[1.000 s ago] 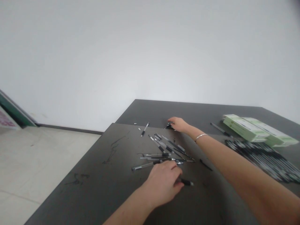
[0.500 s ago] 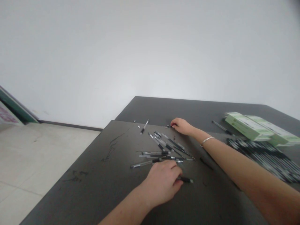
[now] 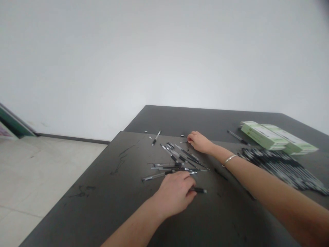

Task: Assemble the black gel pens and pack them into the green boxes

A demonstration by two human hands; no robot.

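My left hand [image 3: 176, 190] is closed around a clear pen with a black grip [image 3: 199, 189], whose end sticks out to the right between thumb and fingers. Beyond it, my right hand [image 3: 199, 141] pinches at the tabletop. A thin dark piece [image 3: 183, 142] shows at its fingertips; I cannot tell whether it is held. A small metallic pen tip [image 3: 182, 136] lies just past those fingers. Between the hands spreads a loose heap of pens and pen parts [image 3: 177, 156]. One pen [image 3: 156, 137] rests apart at the far left, near two small tips [image 3: 150, 137].
Rows of pens [image 3: 285, 168] lie at the right, with green-and-white boxes [image 3: 264, 135] behind them. A single pen [image 3: 238, 137] is left of the boxes. Black ink marks [image 3: 82, 192] stain the dark table [image 3: 102, 219]. A white wall [image 3: 164, 61] stands behind.
My right hand has shifted slightly right and nearer, and the small metallic tip now shows apart from its fingers. My left hand keeps its pen. The camera view has shifted slightly.
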